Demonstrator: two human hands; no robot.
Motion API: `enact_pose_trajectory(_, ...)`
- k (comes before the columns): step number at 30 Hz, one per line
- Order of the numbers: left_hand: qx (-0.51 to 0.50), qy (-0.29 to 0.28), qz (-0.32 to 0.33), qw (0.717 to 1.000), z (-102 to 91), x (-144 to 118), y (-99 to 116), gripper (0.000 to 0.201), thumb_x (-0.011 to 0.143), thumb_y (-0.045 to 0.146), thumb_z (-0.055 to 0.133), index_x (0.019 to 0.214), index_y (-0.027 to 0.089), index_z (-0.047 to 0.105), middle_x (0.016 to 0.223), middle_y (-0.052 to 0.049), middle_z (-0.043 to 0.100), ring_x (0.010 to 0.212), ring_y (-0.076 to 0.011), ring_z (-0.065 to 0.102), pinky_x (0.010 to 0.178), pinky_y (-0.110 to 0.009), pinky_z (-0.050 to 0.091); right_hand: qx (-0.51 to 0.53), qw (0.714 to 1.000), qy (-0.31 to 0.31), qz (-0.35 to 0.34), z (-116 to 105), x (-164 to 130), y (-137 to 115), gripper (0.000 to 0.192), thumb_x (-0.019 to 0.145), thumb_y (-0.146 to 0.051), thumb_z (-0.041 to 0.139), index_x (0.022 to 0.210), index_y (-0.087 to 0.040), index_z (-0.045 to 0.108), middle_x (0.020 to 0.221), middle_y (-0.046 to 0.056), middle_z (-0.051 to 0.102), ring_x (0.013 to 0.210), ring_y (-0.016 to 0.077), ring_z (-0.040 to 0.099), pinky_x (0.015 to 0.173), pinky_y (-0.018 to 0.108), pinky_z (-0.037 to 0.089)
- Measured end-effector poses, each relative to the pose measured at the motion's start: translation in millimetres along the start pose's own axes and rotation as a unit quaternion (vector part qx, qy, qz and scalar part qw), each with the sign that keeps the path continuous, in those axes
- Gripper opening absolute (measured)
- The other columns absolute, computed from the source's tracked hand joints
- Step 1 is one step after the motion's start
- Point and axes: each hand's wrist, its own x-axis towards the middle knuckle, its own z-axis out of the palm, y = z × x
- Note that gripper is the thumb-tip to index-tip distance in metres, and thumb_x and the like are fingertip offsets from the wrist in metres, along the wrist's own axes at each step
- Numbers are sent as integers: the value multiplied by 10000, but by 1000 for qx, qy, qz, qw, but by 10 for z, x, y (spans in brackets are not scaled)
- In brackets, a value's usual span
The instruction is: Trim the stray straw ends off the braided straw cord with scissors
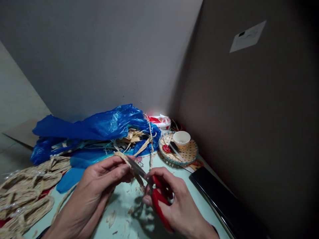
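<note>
The left hand (101, 182) pinches the twisted fibre strand (122, 155) above the surface (121, 202); the right hand's (181, 197) fingers grip the scissors (156, 198), blades at the strand. Strand is likely light, flexible, fray-prone: pinch beside the blades.

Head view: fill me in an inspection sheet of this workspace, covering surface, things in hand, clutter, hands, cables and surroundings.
Surface: pale green tabletop, littered with shavings.
Things in hand: straw-coloured strand; red-handled scissors, a blade alongside the strand; contact cannot be told.
Clutter: blue plastic bag with loose fibres; looped fibre pieces on the left; round woven tray bearing a white cup; long black object on the right.
Hands: left hand pinches the strand; right hand grips the scissors.
Cables: nothing seen.
Surroundings: grey wall behind; paper on the right-hand wall.
</note>
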Motion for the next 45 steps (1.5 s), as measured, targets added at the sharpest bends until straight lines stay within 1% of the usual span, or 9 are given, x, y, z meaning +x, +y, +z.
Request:
enact_pose_trajectory(4,29,-3,-1,1000,48,-2,31,217,719,267,846,931,220,831,913,-70,820,894,-291,742,797,-352,585,-189,963,72,-176,-119,-13,17,276,809,-192,715,1051,-196,582,874,20,624,744,175,530,662,288,414)
enact_pose_trajectory(7,42,29,17,999,101,21,61,351,657,324,860,992,225,828,883,-87,826,878,-342,753,767,-415,599,-263,931,92,-237,-158,-9,30,347,812,-229,689,1128,-183,553,895,47,613,778,213,540,662,317,419)
enact_pose_trajectory(16,72,30,9,997,103,-1,88,341,639,330,851,969,241,842,887,-85,830,900,-348,756,773,-408,595,-330,891,97,-296,-167,31,53,194,865,-267,631,1009,-139,612,736,26,558,633,184,494,548,296,355)
enact_pose_trajectory(22,101,-12,-21,995,0,-52,43,181,704,289,837,884,294,857,979,-21,820,992,-272,726,819,-282,545,-347,886,72,-300,-207,20,58,208,810,-165,487,938,-130,647,696,30,564,603,178,481,535,291,353)
enact_pose_trajectory(29,128,29,-3,991,-28,-38,38,211,650,317,873,861,316,865,1016,-11,826,1005,-271,719,830,-269,527,-355,883,61,-300,-241,4,62,187,827,-174,480,932,-154,633,705,16,565,604,169,474,544,281,333)
enact_pose_trajectory(33,109,29,-13,994,-6,-16,22,294,609,304,900,899,280,863,942,-34,825,823,-237,702,751,-285,546,-339,896,37,-283,-235,-12,101,140,859,-176,495,928,-159,615,696,1,535,595,157,426,558,283,311)
enact_pose_trajectory(35,93,13,-13,996,8,-11,2,302,624,295,902,920,260,858,893,-41,809,802,-232,692,753,-297,555,-290,924,28,-248,-205,-8,120,72,877,-197,525,877,-176,594,686,-14,514,587,143,396,560,274,307)
enact_pose_trajectory(40,11,-26,-29,999,51,-22,-25,279,748,297,855,1024,267,831,916,-41,799,866,-232,727,784,-283,565,-44,997,55,-38,-100,59,129,174,844,-295,715,901,-201,580,664,-59,527,567,106,413,563,227,361)
enact_pose_trajectory(45,-11,-21,-17,1000,33,-20,-15,202,752,218,844,950,248,813,953,-34,798,960,-230,730,834,-256,549,187,978,2,91,-4,96,57,533,614,-260,918,1026,-209,583,905,-1,720,713,129,615,690,237,490)
